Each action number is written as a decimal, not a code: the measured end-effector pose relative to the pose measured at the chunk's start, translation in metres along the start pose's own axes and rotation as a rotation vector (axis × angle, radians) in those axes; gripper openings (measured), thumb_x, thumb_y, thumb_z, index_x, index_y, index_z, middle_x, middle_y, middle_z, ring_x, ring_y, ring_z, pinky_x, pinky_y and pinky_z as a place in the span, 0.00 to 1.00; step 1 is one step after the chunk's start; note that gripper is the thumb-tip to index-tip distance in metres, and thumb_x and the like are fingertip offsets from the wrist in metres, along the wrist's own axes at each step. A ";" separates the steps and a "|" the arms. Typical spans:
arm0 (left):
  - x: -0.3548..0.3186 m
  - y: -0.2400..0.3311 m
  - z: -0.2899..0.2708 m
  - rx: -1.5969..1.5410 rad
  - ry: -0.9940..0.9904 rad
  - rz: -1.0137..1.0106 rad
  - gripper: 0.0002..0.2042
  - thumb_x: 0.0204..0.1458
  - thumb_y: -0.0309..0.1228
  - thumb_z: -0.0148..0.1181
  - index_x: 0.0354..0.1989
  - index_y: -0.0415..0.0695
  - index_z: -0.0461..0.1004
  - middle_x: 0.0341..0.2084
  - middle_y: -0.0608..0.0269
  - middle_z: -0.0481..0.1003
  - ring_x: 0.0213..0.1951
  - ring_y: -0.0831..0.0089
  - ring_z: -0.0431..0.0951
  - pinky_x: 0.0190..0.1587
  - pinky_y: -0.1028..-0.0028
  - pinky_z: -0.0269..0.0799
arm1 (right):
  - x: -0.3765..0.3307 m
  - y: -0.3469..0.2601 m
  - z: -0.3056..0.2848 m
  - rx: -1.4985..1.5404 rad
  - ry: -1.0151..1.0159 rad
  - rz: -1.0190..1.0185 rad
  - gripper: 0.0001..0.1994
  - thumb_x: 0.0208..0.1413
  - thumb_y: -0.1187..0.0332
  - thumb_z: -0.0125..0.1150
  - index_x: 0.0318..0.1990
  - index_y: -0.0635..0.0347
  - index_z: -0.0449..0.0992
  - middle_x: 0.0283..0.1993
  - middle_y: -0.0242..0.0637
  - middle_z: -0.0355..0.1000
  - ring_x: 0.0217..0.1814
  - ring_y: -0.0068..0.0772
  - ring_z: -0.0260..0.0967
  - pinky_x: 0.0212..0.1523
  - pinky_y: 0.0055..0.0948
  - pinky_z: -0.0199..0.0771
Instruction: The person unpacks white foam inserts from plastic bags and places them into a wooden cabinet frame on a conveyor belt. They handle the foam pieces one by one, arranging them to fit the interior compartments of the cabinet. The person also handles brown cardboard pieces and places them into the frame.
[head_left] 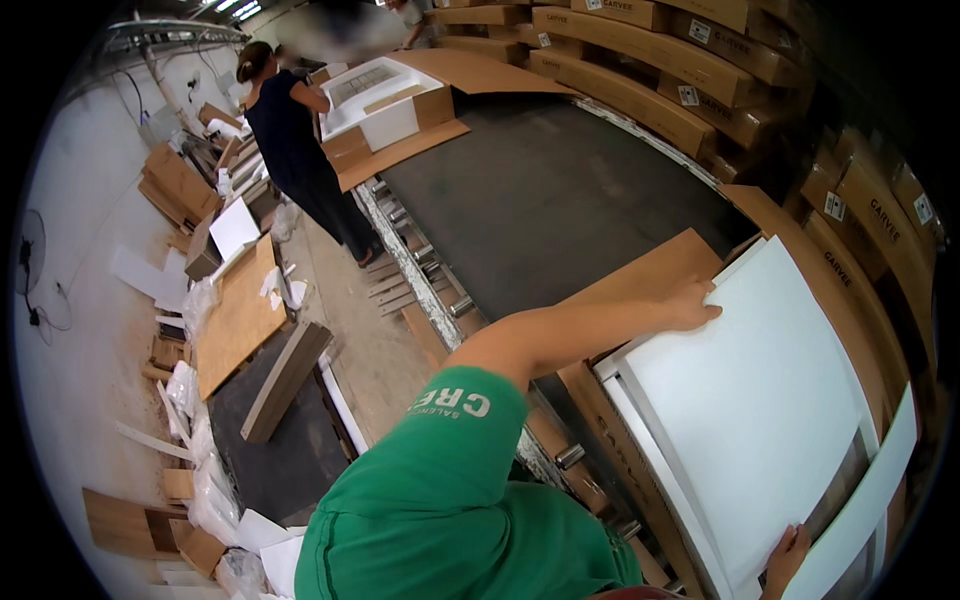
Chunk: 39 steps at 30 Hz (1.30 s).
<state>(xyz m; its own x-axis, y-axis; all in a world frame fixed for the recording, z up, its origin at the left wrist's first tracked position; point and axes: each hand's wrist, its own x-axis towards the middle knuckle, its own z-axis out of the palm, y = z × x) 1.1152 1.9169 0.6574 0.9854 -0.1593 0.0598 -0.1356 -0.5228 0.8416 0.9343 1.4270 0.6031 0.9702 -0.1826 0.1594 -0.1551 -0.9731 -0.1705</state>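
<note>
Nearest, the person's right hand (787,562) lies at the lower right edge of a large white panel (750,370), partly cut off by the frame; whether it grips or only touches cannot be told. The panel sits in an open cardboard carton (622,425), with a long white strip (862,495) slanting along its right side. Farther up, the left hand (690,305), its arm in a green sleeve (445,430), holds the panel's upper left edge with bent fingers. Past the carton stretches a dark conveyor belt (540,190). Beyond it another person (295,150) in dark clothes stands beside an open box (415,118) with white lining. Brown cartons (640,70) are stacked along the right.
</note>
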 end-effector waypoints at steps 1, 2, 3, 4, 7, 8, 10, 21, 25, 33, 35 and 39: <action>-0.001 0.006 -0.002 -0.037 -0.004 0.002 0.25 0.52 0.40 0.52 0.54 0.36 0.60 0.47 0.45 0.62 0.48 0.57 0.65 0.48 0.67 0.63 | 0.002 0.001 -0.003 0.011 -0.056 0.048 0.17 0.58 0.64 0.47 0.46 0.73 0.66 0.43 0.52 0.64 0.39 0.44 0.65 0.38 0.34 0.66; 0.003 0.007 0.003 -0.085 -0.022 0.015 0.25 0.52 0.40 0.52 0.54 0.36 0.60 0.47 0.45 0.62 0.48 0.56 0.65 0.48 0.66 0.62 | 0.000 0.003 -0.010 0.011 -0.107 0.114 0.17 0.58 0.65 0.47 0.46 0.72 0.66 0.45 0.53 0.65 0.43 0.45 0.66 0.43 0.34 0.66; 0.000 0.009 0.003 -0.119 -0.019 0.007 0.25 0.52 0.39 0.52 0.54 0.36 0.60 0.47 0.45 0.62 0.48 0.56 0.64 0.49 0.65 0.62 | -0.006 -0.015 -0.035 0.034 -0.138 -0.105 0.21 0.57 0.59 0.46 0.47 0.71 0.67 0.49 0.62 0.63 0.51 0.58 0.60 0.53 0.42 0.59; -0.004 0.014 0.006 -0.048 0.012 0.040 0.24 0.53 0.38 0.49 0.55 0.35 0.57 0.46 0.44 0.61 0.47 0.55 0.64 0.48 0.64 0.62 | -0.009 -0.029 -0.046 0.083 -0.162 -0.052 0.21 0.57 0.59 0.47 0.48 0.71 0.67 0.49 0.61 0.63 0.51 0.57 0.60 0.52 0.43 0.59; -0.004 -0.008 0.017 0.242 -0.062 0.011 0.23 0.54 0.36 0.47 0.55 0.34 0.56 0.47 0.44 0.60 0.49 0.54 0.62 0.49 0.64 0.61 | -0.005 -0.030 -0.049 0.173 -0.218 0.002 0.21 0.57 0.59 0.48 0.48 0.70 0.67 0.50 0.59 0.63 0.52 0.56 0.60 0.54 0.43 0.57; -0.007 -0.005 0.018 0.222 -0.066 0.011 0.23 0.55 0.36 0.45 0.55 0.34 0.54 0.48 0.40 0.60 0.50 0.50 0.63 0.49 0.63 0.62 | -0.005 -0.021 -0.042 0.213 -0.232 0.015 0.21 0.57 0.59 0.48 0.48 0.70 0.67 0.50 0.58 0.63 0.52 0.55 0.60 0.54 0.44 0.56; 0.004 -0.014 0.028 0.192 -0.001 0.053 0.23 0.54 0.36 0.46 0.54 0.34 0.55 0.48 0.39 0.62 0.49 0.49 0.64 0.49 0.62 0.62 | 0.006 0.049 0.015 0.263 -0.036 -0.009 0.18 0.57 0.65 0.48 0.49 0.72 0.64 0.48 0.54 0.64 0.48 0.46 0.63 0.48 0.36 0.63; 0.007 -0.005 0.040 0.111 0.088 0.216 0.21 0.53 0.35 0.50 0.53 0.35 0.61 0.44 0.42 0.68 0.46 0.53 0.69 0.49 0.66 0.63 | 0.002 0.016 -0.020 0.210 -0.023 0.029 0.16 0.54 0.65 0.52 0.46 0.67 0.65 0.40 0.51 0.66 0.35 0.46 0.66 0.37 0.35 0.67; -0.002 0.019 0.048 0.001 -0.010 0.093 0.22 0.54 0.35 0.48 0.54 0.34 0.59 0.46 0.46 0.68 0.48 0.60 0.68 0.51 0.70 0.61 | -0.008 0.040 -0.011 0.139 0.070 0.000 0.18 0.54 0.62 0.52 0.46 0.67 0.66 0.44 0.51 0.66 0.41 0.49 0.67 0.42 0.38 0.67; -0.001 0.011 0.048 -0.011 -0.002 0.061 0.21 0.51 0.35 0.53 0.51 0.35 0.64 0.43 0.52 0.70 0.43 0.67 0.70 0.45 0.74 0.65 | -0.015 0.020 -0.026 0.056 -0.105 0.133 0.19 0.58 0.57 0.44 0.48 0.63 0.63 0.45 0.53 0.63 0.46 0.53 0.64 0.45 0.40 0.66; 0.000 0.022 0.042 -0.093 -0.053 -0.134 0.22 0.49 0.36 0.56 0.49 0.35 0.66 0.40 0.54 0.71 0.40 0.70 0.71 0.42 0.74 0.66 | -0.011 0.020 -0.025 -0.010 -0.125 0.148 0.20 0.59 0.56 0.42 0.48 0.63 0.63 0.46 0.54 0.62 0.47 0.53 0.64 0.46 0.40 0.66; -0.004 0.051 0.033 -0.277 -0.218 -0.370 0.21 0.45 0.38 0.61 0.43 0.34 0.70 0.35 0.57 0.72 0.36 0.72 0.72 0.35 0.74 0.69 | -0.011 0.022 -0.018 -0.074 -0.115 0.200 0.20 0.59 0.55 0.39 0.48 0.64 0.62 0.46 0.55 0.62 0.47 0.55 0.63 0.47 0.43 0.65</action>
<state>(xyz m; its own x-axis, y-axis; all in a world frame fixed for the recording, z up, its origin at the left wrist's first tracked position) 1.1010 1.8631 0.6820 0.9138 -0.1919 -0.3580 0.2802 -0.3405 0.8975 0.9169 1.4047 0.6147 0.9328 -0.3599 0.0175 -0.3557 -0.9275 -0.1151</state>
